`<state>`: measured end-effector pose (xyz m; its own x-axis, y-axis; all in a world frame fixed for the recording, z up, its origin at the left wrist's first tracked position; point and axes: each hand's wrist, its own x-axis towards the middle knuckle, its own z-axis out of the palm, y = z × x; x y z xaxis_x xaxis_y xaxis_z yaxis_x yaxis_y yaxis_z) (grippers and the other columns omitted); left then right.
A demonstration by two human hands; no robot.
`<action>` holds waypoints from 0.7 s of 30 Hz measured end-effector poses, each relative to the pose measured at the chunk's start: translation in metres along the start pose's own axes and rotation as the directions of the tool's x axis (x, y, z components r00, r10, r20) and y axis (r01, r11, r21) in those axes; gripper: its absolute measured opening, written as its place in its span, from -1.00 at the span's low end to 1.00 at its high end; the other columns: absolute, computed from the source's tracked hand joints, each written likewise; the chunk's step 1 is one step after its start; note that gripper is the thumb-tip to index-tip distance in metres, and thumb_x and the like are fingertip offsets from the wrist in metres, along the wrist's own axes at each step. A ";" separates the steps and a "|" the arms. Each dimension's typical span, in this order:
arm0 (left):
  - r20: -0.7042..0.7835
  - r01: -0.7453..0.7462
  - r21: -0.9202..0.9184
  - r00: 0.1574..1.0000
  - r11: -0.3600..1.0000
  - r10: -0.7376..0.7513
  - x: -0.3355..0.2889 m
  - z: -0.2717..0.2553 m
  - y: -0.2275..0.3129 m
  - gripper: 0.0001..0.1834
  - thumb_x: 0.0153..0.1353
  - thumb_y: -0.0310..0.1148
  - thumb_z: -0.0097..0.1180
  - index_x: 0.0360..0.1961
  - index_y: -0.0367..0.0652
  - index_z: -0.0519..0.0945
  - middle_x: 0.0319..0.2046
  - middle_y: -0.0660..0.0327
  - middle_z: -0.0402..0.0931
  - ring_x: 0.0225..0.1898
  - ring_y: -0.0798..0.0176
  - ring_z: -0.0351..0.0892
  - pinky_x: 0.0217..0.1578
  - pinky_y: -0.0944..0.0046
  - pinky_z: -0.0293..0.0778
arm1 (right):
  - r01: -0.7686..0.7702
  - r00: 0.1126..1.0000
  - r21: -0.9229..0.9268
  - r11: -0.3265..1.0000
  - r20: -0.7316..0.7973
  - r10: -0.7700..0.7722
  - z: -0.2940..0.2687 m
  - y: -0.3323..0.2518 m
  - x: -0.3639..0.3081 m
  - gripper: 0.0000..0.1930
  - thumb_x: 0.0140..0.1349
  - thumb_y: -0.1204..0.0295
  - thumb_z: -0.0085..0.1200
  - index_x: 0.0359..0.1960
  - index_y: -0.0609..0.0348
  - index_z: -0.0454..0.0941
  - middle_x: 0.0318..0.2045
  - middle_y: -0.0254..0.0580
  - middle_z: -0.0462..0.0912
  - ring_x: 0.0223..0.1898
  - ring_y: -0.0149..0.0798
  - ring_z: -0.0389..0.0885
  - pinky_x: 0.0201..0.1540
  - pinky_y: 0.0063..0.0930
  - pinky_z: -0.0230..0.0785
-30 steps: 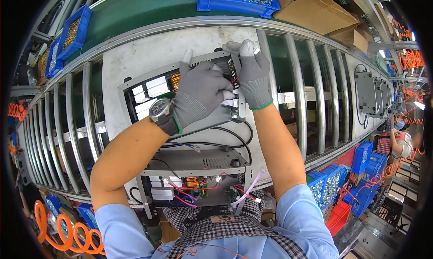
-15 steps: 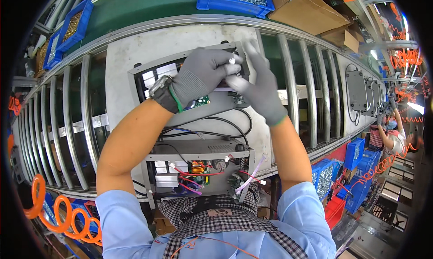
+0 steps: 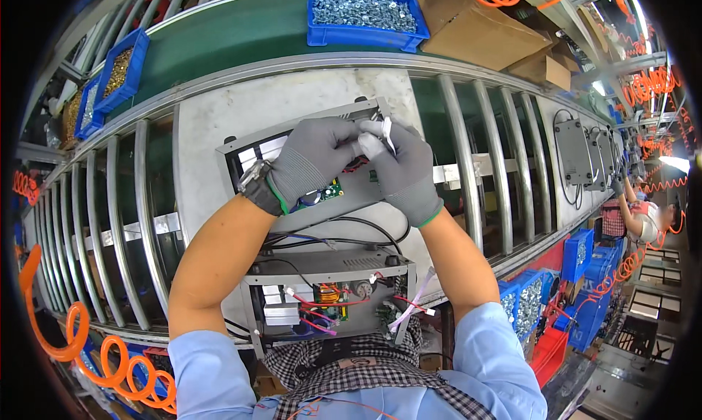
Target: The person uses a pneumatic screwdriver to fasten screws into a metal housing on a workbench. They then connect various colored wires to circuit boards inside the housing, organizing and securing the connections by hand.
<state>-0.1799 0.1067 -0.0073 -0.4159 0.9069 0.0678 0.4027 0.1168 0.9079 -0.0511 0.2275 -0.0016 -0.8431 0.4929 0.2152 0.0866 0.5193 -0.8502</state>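
Observation:
Both my gloved hands meet over the far right part of an open grey metal housing, which has a green circuit board inside. My left hand is closed, thumb and fingers pinched together at the housing's right end; what they hold is hidden. Against it, my right hand is closed around a small white strip that sticks up between its fingers. Red wires show beneath the hands. Nearer to me stands a second open grey housing with loose red and purple wires and white connectors.
Black cables lie between the housings on a pale board over metal rollers. Beyond it, a blue bin of small metal parts stands near a cardboard box. Orange coiled hoses hang at left. A co-worker is far right.
My right hand has moved left and down, closing in against my left hand, and the white strip now shows upright at its fingers. The view has shifted slightly.

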 end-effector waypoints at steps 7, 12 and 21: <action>0.080 0.058 -0.242 0.996 0.969 -0.040 -0.002 -0.003 -0.004 -0.76 0.21 -0.42 0.15 -0.11 -0.27 0.59 -0.30 0.27 0.60 -0.26 0.47 0.49 -0.18 0.37 0.46 | -0.100 0.985 0.350 0.932 0.167 0.043 -0.016 0.009 0.002 -0.71 0.30 0.38 0.02 -0.02 0.26 0.56 -0.30 -0.31 0.64 -0.26 -0.48 0.53 -0.20 -0.56 0.39; 0.366 -0.519 0.439 0.849 0.733 0.381 -0.007 0.005 -0.007 -0.77 -0.03 -0.43 0.20 -0.27 -0.02 0.63 -0.35 0.24 0.54 -0.43 0.12 0.59 -0.40 0.21 0.52 | 0.020 0.994 0.365 0.931 0.090 -0.057 -0.010 0.039 0.021 -0.38 0.34 -0.10 -0.23 -0.05 0.27 0.55 -0.63 -0.35 0.47 -0.61 -0.47 0.37 -0.51 -0.55 0.23; 0.448 -0.541 0.565 0.835 0.623 0.320 -0.010 0.023 -0.010 -0.80 -0.06 -0.41 0.15 -0.33 -0.01 0.59 -0.29 0.28 0.53 -0.43 0.15 0.59 -0.46 0.14 0.51 | 0.027 1.000 0.243 0.970 -0.022 -0.022 0.000 0.037 0.015 -0.39 0.38 -0.06 -0.35 -0.34 0.23 0.59 -0.72 -0.28 0.41 -0.64 -0.35 0.35 -0.49 -0.40 0.21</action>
<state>-0.1610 0.1057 -0.0264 0.1462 0.9760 0.1616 0.9367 -0.1892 0.2948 -0.0604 0.2541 -0.0292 -0.8328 0.4968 0.2442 -0.0671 0.3474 -0.9353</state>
